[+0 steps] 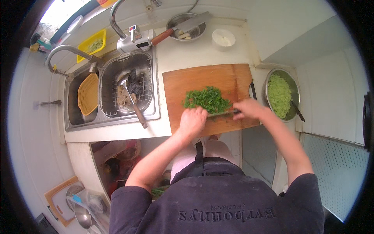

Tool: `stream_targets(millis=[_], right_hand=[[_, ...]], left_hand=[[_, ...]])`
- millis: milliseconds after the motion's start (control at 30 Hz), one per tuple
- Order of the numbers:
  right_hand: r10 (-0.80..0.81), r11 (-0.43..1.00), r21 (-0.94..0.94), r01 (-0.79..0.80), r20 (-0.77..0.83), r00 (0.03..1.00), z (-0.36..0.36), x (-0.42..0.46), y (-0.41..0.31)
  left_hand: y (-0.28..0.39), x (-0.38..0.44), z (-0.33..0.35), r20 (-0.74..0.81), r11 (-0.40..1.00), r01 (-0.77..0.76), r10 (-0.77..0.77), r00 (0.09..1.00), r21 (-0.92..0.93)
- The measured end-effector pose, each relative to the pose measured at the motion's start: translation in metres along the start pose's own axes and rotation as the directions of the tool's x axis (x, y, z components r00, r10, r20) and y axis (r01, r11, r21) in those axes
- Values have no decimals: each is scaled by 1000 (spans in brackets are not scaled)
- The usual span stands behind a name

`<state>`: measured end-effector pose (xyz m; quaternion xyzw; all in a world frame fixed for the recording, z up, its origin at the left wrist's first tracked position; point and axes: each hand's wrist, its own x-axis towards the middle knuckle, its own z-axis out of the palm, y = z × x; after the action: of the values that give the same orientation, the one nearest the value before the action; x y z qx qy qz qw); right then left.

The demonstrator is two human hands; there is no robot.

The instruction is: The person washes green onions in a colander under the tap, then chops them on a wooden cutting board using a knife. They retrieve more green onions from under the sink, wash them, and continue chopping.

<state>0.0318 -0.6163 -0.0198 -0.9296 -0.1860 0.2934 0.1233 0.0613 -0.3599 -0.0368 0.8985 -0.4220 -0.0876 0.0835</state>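
Chopped leafy greens [209, 99] lie in a heap on a wooden cutting board [201, 76]. My right hand [248, 109] grips the black handle of a kitchen knife [223, 113], whose blade lies low along the near side of the heap. The fingers of my left hand [192, 120] are bent down by the blade's far left end, at the near edge of the greens; whether they pinch the blade or press on the leaves cannot be told. To the right of the board stands a metal bowl [297, 96] of shredded pale green vegetable [279, 95], with a dark-handled utensil in it.
A double sink [159, 106] on the left holds a wire rack, a ladle [136, 109] and a yellow plastic basket [88, 94]. Behind the board, a cleaver [192, 22] rests across a metal bowl [187, 38] with garlic-like pieces, beside a white bowl [223, 44].
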Motion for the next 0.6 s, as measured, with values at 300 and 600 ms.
stream_targets(millis=[300,600], right_hand=[[69,995,-67,-73,-65,995,-30,4,-53],[186,949,282,-142,-134,974,53,-4,-125]], left_hand=[[-51,3,-51,12,993,-115,114,993,39],[-75,-36,-36,225,952,-305,294,929,14]])
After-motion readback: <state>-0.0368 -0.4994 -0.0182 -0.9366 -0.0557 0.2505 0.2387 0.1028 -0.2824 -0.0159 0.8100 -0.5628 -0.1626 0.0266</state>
